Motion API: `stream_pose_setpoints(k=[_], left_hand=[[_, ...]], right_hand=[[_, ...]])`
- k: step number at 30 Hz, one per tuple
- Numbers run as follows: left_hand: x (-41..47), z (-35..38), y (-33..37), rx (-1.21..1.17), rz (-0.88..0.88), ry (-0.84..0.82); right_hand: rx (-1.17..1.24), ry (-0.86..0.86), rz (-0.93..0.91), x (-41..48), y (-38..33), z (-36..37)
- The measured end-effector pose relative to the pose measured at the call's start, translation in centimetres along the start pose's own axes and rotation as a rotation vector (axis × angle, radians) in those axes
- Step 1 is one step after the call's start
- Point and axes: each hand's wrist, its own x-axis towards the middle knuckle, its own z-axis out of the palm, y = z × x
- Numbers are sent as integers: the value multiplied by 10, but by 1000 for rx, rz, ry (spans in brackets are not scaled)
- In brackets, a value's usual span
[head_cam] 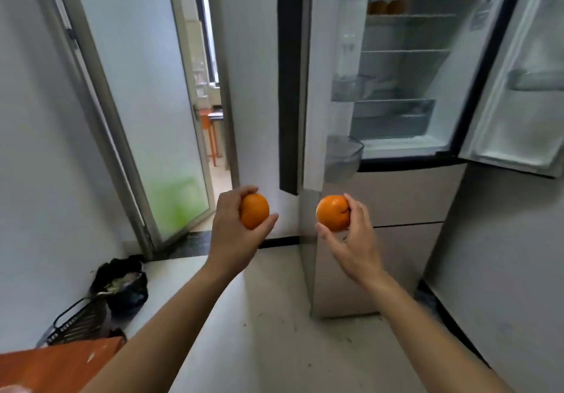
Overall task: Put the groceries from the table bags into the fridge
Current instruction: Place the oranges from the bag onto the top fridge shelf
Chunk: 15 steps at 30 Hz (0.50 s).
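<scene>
The left hand (235, 230) grips the left orange (254, 211), and the right hand (357, 240) grips the right orange (333, 212). The open fridge (406, 35) lies ahead, up and rightward, nearer the right hand.

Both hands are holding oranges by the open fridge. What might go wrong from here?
With the left hand gripping one orange and the right hand another orange, neither is free to catch a slip. The two oranges already on the upper shelf might get nudged and roll out.
</scene>
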Motion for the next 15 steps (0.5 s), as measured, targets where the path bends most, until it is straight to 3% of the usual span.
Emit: stream_pose_setpoints(k=[9,15], left_hand=[[98,187,97,20,253,-266],[180,308,114,-132,333,-161]], right_hand=[[-159,271,-32,102,90,-168],[-233,314,-56,208,162,-211]])
